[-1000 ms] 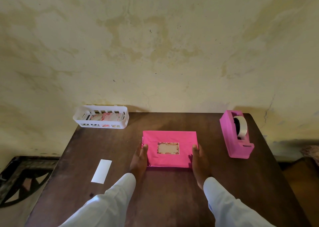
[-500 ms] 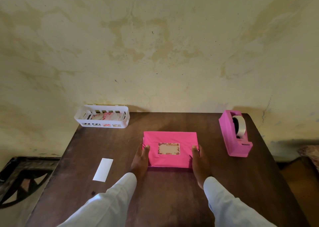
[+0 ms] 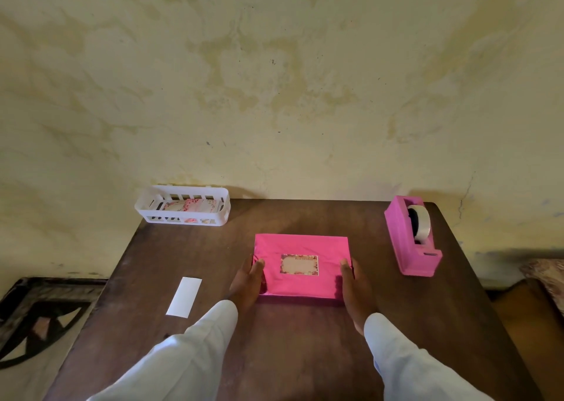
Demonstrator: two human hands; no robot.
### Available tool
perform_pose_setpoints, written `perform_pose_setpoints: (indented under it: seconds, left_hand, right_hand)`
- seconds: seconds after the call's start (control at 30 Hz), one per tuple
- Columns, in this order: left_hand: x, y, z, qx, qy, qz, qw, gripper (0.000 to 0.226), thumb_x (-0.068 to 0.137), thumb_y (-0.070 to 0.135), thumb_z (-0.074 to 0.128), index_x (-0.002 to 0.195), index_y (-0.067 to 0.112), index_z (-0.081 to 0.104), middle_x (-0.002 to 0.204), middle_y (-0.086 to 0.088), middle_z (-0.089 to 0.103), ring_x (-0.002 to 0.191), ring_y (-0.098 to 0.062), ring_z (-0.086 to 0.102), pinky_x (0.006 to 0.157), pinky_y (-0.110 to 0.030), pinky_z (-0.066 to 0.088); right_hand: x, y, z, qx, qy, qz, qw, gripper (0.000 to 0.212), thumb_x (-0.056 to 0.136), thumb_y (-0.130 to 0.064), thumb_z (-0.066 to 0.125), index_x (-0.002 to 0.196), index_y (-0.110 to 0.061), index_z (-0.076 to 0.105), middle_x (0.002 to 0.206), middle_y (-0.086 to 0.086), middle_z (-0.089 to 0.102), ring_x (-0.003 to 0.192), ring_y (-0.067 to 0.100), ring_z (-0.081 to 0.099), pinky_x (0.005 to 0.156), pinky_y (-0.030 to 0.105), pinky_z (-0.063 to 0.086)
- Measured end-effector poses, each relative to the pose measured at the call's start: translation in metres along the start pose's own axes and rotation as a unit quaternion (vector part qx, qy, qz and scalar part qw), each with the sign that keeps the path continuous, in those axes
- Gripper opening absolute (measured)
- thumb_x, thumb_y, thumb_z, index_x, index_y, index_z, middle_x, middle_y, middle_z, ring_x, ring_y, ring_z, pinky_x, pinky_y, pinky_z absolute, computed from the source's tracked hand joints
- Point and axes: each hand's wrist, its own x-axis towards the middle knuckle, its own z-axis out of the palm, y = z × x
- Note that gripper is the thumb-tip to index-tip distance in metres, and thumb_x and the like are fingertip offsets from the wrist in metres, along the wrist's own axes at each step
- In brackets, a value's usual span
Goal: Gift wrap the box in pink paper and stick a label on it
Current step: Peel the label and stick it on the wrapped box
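Hardly anything has moved since the earlier frames: the left hand (image 3: 246, 284) and right hand (image 3: 354, 287) stay against the sides of the box (image 3: 302, 287), which sits mid-surface (image 3: 290, 355) in its pink paper. From the left, a white strip (image 3: 183, 297), probably the label's peeled backing, lies cast aside near the left edge, and a white basket (image 3: 183, 219) of spare labels stands at the far left corner. The left hand lies straight-fingered along the box's left side with its thumb on top, the label (image 3: 299, 265) sits centred on the top face, the right hand mirrors the left, likely squaring up a finished parcel, and the tape dispenser (image 3: 409, 248) stands clear near the far right corner.
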Motion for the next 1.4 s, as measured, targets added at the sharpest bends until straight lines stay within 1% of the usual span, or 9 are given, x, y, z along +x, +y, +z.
perform_pose_setpoints:
  seconds: [0.13, 0.3, 0.53, 0.7, 0.77, 0.9, 1.03, 1.17, 1.4]
  left_hand:
    - [0.001, 0.006, -0.004, 0.031, 0.006, -0.014, 0.999, 0.035, 0.106, 0.038, 0.034, 0.094, 0.011, 0.053, 0.08, -0.011, 0.06, 0.069, -0.021, 0.057, 0.082, -0.045, 0.053]
    - [-0.003, 0.007, -0.02, 0.065, 0.054, 0.005, 0.996, 0.034, 0.105, 0.04, 0.036, 0.115, 0.012, 0.053, 0.091, -0.006, 0.061, 0.076, -0.017, 0.057, 0.068, -0.029, 0.046]
    - [-0.025, -0.034, -0.092, 0.061, 0.234, -0.04, 0.97, 0.042, 0.084, 0.02, 0.068, 0.125, 0.015, 0.059, 0.102, -0.004, 0.066, 0.091, -0.027, 0.064, 0.078, -0.038, 0.055]
    - [-0.033, -0.073, -0.132, 0.126, 0.25, -0.146, 0.949, 0.052, 0.07, 0.032, 0.086, 0.109, 0.018, 0.055, 0.111, -0.011, 0.058, 0.094, -0.035, 0.061, 0.067, -0.047, 0.06]
    - [-0.037, -0.079, -0.141, 0.133, 0.241, -0.157, 0.948, 0.054, 0.067, 0.034, 0.089, 0.102, 0.02, 0.05, 0.111, -0.011, 0.054, 0.094, -0.036, 0.06, 0.061, -0.042, 0.06]
    - [-0.032, -0.083, -0.15, 0.18, 0.203, -0.15, 0.951, 0.057, 0.069, 0.035, 0.088, 0.107, 0.014, 0.051, 0.12, -0.017, 0.055, 0.109, -0.036, 0.057, 0.087, -0.039, 0.049]
    - [-0.019, -0.084, -0.147, 0.2, 0.169, -0.124, 0.957, 0.06, 0.07, 0.029, 0.088, 0.113, 0.013, 0.05, 0.12, -0.016, 0.052, 0.111, -0.038, 0.057, 0.093, -0.04, 0.048]
    - [-0.009, -0.079, -0.146, 0.206, 0.151, -0.137, 0.957, 0.056, 0.075, 0.019, 0.08, 0.119, 0.013, 0.046, 0.121, -0.017, 0.055, 0.113, -0.04, 0.058, 0.092, -0.041, 0.049]
    - [-0.004, -0.075, -0.153, 0.178, 0.104, -0.151, 0.967, 0.052, 0.082, 0.024, 0.069, 0.125, 0.013, 0.043, 0.121, -0.018, 0.062, 0.112, -0.038, 0.061, 0.092, -0.04, 0.052]
  right_hand:
    - [0.0, -0.001, 0.001, -0.01, 0.01, -0.001, 1.0, 0.046, 0.102, -0.051, 0.037, 0.135, -0.021, 0.05, 0.12, -0.001, 0.061, 0.105, 0.019, 0.059, 0.08, 0.029, 0.044]
    - [0.001, -0.003, -0.007, -0.042, 0.015, 0.012, 0.999, 0.091, 0.078, -0.088, 0.03, 0.146, -0.027, 0.037, 0.138, 0.007, 0.056, 0.118, 0.029, 0.059, 0.094, 0.047, 0.053]
    - [-0.024, -0.051, 0.023, -0.16, 0.123, -0.209, 0.957, 0.042, 0.095, -0.037, 0.06, 0.129, -0.013, 0.057, 0.123, 0.008, 0.064, 0.111, 0.025, 0.061, 0.088, 0.036, 0.053]
    - [-0.057, -0.074, 0.1, -0.13, 0.026, -0.36, 0.924, 0.018, 0.087, -0.021, 0.067, 0.102, -0.011, 0.067, 0.098, 0.0, 0.066, 0.092, 0.015, 0.061, 0.081, 0.029, 0.051]
    - [-0.071, -0.074, 0.133, -0.138, -0.07, -0.319, 0.935, 0.019, 0.087, -0.022, 0.066, 0.104, -0.014, 0.069, 0.096, -0.007, 0.064, 0.089, 0.01, 0.059, 0.082, 0.027, 0.052]
    - [-0.084, -0.076, 0.191, -0.198, -0.224, -0.176, 0.938, 0.037, 0.09, -0.023, 0.067, 0.126, -0.016, 0.063, 0.118, -0.002, 0.067, 0.106, 0.009, 0.061, 0.094, 0.02, 0.047]
    - [-0.083, -0.07, 0.232, -0.179, -0.235, -0.036, 0.955, 0.042, 0.089, -0.012, 0.063, 0.131, -0.011, 0.061, 0.124, 0.004, 0.066, 0.117, 0.022, 0.061, 0.101, 0.03, 0.047]
    - [-0.074, -0.059, 0.257, -0.061, -0.213, 0.056, 0.974, 0.02, 0.079, -0.01, 0.055, 0.089, -0.015, 0.072, 0.086, 0.008, 0.071, 0.08, 0.025, 0.066, 0.09, 0.054, 0.055]
    - [-0.078, -0.066, 0.276, 0.051, -0.205, 0.146, 0.966, 0.03, 0.088, 0.009, 0.051, 0.095, -0.015, 0.067, 0.099, 0.015, 0.071, 0.086, 0.023, 0.068, 0.086, 0.041, 0.058]
